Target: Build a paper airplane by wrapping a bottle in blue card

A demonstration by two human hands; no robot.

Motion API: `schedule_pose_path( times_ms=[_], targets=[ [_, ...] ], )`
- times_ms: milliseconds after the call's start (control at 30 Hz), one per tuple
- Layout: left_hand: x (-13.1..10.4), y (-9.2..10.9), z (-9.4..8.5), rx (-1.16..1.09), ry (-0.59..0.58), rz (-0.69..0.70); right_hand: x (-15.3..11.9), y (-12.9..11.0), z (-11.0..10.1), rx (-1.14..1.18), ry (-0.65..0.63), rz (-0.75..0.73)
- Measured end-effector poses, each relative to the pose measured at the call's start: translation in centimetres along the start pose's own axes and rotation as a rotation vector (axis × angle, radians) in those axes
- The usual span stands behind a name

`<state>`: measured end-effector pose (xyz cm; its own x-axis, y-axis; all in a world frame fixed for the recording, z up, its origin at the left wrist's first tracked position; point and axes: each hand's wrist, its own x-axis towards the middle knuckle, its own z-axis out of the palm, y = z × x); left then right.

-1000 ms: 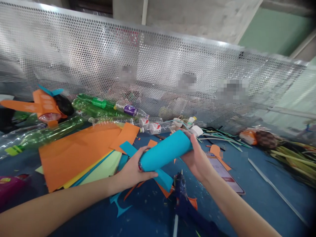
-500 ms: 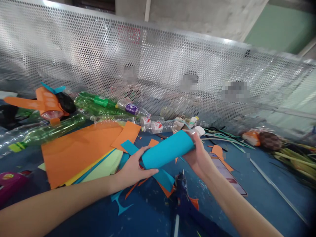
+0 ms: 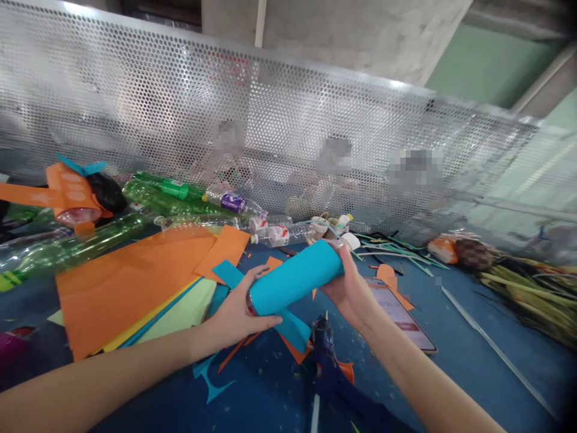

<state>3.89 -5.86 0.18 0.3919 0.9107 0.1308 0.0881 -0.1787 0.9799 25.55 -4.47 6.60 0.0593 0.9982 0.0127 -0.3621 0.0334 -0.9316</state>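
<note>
Both left hand (image 3: 231, 316) and right hand (image 3: 350, 293) are clamped on the blue cylinder (image 3: 295, 278), partly hiding its ends.

A blue-wrapped cylinder (image 3: 295, 278) lies aslant between the fingers (image 3: 267, 323).

From 10 to 2 o'clock, the back is spanned by a perforated metal screen (image 3: 288, 114). An orange paper plane (image 3: 74, 189) topped with blue pieces is seen at 9 o'clock; closer in, green bottles (image 3: 174, 191) are laid on their sides. At 3 o'clock, thin cords (image 3: 406, 253) are strewn, and a brown checked object (image 3: 474, 253) is placed farther out. Long leaves (image 3: 527, 294) are heaped between 3 and 4. Toward 4, a lit phone (image 3: 401, 319) is laid flat, with a slim pale rod (image 3: 491, 341) set to its right.
</note>
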Motion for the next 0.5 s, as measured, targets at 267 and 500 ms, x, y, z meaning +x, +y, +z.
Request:
schedule_pose_path(
  times_ms=[267, 500],
  targets=[
    [0.0, -0.1, 0.1, -0.392, -0.092, -0.122, -0.2, -0.4, -1.1, -0.133, -0.227, -0.170],
    [0.1, -0.2, -0.2, -0.467, -0.148, -0.122, 0.0, -0.4, -1.0, -0.204, -0.234, -0.195]
  ],
)
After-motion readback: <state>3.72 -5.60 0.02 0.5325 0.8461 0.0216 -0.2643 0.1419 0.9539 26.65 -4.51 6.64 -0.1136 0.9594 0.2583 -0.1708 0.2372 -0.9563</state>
